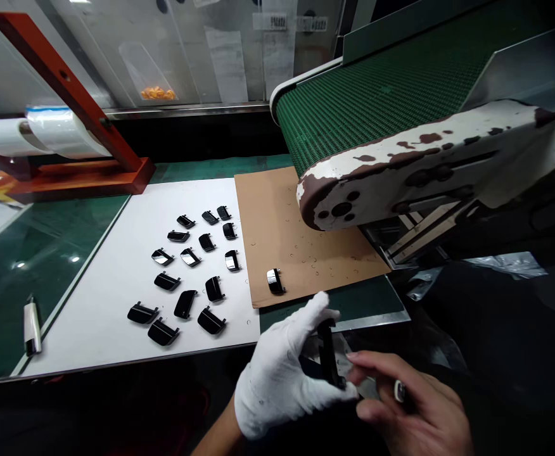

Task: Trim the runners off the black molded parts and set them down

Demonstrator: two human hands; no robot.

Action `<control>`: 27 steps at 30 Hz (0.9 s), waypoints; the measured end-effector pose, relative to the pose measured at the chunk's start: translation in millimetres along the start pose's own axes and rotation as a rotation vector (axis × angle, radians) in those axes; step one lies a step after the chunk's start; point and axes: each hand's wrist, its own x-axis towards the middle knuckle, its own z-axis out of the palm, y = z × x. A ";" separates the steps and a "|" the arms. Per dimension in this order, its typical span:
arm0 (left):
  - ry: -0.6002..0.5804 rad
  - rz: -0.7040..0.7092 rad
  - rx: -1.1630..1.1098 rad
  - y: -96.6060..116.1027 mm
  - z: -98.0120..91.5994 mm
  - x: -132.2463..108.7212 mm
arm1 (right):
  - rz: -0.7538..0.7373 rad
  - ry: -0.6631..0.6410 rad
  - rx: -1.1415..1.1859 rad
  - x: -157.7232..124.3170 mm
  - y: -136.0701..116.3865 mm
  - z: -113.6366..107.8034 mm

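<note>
My left hand (289, 370), in a white glove, grips a small black glossy plastic part (327, 354) by its two ends, between thumb and fingers. It is held upright just off the table's front edge. My right hand (410, 402) is bare and close to the right of that part, its fingers curled in. A small pale-tipped object (400, 391) shows between its fingers; most of it is hidden, so its kind is unclear. On the brown cardboard (277, 240) lies one similar black part (275, 281), and several more black parts (185, 304) are spread over the white sheet (101, 304).
A green conveyor belt (353, 114) overhangs the cardboard from the right. Small thin curled scraps dot the cardboard. Rolls of clear film (63, 133) sit on an orange-red stand (82, 177) at the back left. A white-and-black pen-like tool (31, 326) lies at the left.
</note>
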 end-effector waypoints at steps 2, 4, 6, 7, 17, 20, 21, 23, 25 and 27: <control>0.017 -0.057 -0.150 0.2 2.9 -1.8 | 0.000 -0.019 -0.074 6.1 -1.9 -2.9; 0.032 -0.090 -0.255 0.2 5.3 -2.8 | -0.042 -0.035 -0.161 12.5 -4.1 -4.4; 0.046 -0.104 -0.292 0.2 6.8 -3.1 | -0.097 -0.062 -0.214 17.3 -5.6 -4.7; 0.052 -0.106 -0.295 0.3 7.3 -3.0 | -0.118 -0.073 -0.225 18.7 -5.9 -4.6; 0.023 -0.082 -0.294 -4.3 5.4 -2.9 | -0.188 -0.114 -0.385 21.2 -4.0 -3.3; -0.002 -0.072 -0.273 -6.5 3.8 -3.0 | -0.214 -0.135 -0.409 21.8 -3.1 -3.1; -0.010 -0.071 -0.262 -6.7 3.3 -3.0 | -0.221 -0.137 -0.412 22.1 -3.2 -2.7; -0.018 -0.065 -0.232 -5.9 1.7 -2.8 | -0.228 -0.135 -0.405 23.1 -3.3 -1.7; -0.029 -0.063 -0.169 -3.9 -1.8 -2.5 | -0.216 -0.142 -0.351 24.2 -2.5 -0.9; -0.046 -0.068 -0.044 -2.2 -8.0 -2.1 | -0.178 -0.170 -0.262 24.3 1.2 -0.3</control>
